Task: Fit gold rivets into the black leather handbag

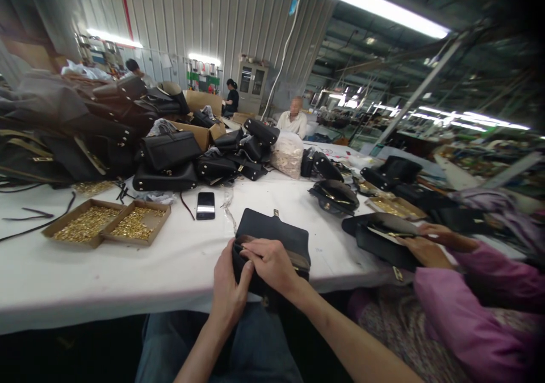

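A black handbag (276, 231) with its flap folded back rests at the table's front edge, partly over my lap. My left hand (230, 278) grips its left side, the thumb pressed near the opening. At the same upper left corner, my right hand (272, 262) pinches the bag's edge with bent fingers. Whether a small part sits between those fingertips is hidden. A metal clasp piece (276, 214) shows at the end of the flap, and the bag's brown lining is visible inside.
Two cardboard trays (87, 224) of small gold-coloured metal parts and a phone (206, 206) lie on the white table (179, 269). Black bags (170, 150) are heaped behind. At right, a co-worker in pink sleeves (460, 309) handles another black bag (383, 244).
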### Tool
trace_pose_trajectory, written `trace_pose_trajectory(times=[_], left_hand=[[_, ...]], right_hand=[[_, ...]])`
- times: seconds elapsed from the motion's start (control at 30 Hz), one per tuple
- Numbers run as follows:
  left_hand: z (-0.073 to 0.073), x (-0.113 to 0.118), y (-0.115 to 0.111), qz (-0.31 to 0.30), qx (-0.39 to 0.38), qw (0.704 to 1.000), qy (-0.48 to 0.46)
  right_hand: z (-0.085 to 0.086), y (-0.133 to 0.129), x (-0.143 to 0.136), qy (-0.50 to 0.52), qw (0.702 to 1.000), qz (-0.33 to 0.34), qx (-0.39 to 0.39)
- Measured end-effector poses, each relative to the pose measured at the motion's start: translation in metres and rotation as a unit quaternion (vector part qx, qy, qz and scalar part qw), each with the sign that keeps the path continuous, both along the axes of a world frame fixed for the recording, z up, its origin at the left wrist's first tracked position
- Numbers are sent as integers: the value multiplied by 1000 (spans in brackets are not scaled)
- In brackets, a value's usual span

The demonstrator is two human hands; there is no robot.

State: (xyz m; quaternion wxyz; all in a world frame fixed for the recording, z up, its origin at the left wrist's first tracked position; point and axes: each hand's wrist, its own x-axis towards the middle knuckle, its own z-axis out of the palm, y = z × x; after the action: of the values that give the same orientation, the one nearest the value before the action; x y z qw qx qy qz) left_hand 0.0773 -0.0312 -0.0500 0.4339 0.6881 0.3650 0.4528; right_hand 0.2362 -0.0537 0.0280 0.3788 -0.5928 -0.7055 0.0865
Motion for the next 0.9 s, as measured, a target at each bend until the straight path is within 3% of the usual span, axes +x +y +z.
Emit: trace_pose_trajectory(times=[0.3,0.63,0.9], left_hand=[[-4,-10,5,-58,-18,998,-18],[-1,-6,6,-53,-23,998,-20],[-11,-8,5,-41,-38,998,7]], right_hand=[[7,6,-3,-27,1000,5,-5],[8,8,-2,-70,997,23,0],[8,7,-1,-102,995,7,11]])
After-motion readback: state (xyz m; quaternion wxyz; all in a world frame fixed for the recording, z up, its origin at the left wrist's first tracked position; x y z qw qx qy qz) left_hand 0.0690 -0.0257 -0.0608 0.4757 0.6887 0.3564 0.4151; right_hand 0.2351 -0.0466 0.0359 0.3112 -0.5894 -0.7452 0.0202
